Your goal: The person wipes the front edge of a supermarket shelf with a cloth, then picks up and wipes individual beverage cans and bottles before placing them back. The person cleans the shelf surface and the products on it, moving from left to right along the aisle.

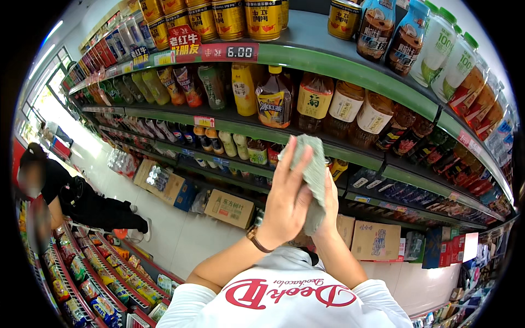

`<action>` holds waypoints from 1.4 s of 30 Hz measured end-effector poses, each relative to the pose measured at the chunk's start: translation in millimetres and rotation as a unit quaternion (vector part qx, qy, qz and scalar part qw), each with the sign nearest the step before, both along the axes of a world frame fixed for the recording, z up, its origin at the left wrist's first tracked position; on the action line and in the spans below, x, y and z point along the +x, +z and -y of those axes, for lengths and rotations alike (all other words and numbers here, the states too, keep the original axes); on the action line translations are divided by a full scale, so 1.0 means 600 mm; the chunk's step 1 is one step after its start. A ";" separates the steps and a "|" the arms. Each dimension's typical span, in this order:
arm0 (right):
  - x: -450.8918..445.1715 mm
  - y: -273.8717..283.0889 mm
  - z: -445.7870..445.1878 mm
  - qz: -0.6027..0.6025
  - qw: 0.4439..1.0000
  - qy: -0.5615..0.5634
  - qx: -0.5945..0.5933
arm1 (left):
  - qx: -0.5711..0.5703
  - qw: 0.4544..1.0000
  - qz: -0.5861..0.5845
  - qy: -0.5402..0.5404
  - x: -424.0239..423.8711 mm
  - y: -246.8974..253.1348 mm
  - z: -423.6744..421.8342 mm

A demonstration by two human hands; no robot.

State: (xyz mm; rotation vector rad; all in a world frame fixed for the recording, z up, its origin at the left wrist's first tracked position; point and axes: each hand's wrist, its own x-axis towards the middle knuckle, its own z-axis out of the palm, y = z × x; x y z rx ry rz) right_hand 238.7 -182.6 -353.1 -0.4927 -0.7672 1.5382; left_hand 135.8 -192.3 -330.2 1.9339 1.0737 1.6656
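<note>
A folded grey-green cloth (311, 164) is pressed between my two hands, upright in front of the drinks shelves. My left hand (285, 201) lies against its left side with fingers stretched upward, and a thin-strapped wristwatch (256, 238) is on that wrist. On the cloth's other side is my right hand (329, 197), mostly hidden behind it. Just beyond the fingertips runs the green front edge of a shelf (242, 126). A large bottle of iced tea (274, 100) with a yellow cap stands on that shelf.
Red Bull cans (262, 20) and coconut drink bottles (437, 45) line the upper shelf. Cardboard boxes (229, 208) sit on the floor below. At left, a person in black (78, 201) is beside a rack of packaged snacks (98, 270).
</note>
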 end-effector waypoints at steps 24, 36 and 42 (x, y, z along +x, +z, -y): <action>-0.014 0.011 0.008 0.290 0.904 -0.230 0.216 | -0.360 0.738 0.518 -0.238 -0.002 -0.001 0.043; 0.046 0.039 0.001 0.489 0.732 -0.208 0.427 | -0.338 0.822 0.435 -0.147 -0.008 -0.149 0.031; 0.066 0.123 -0.007 0.517 0.726 -0.035 0.452 | -0.196 0.906 0.346 -0.148 -0.021 -0.033 0.038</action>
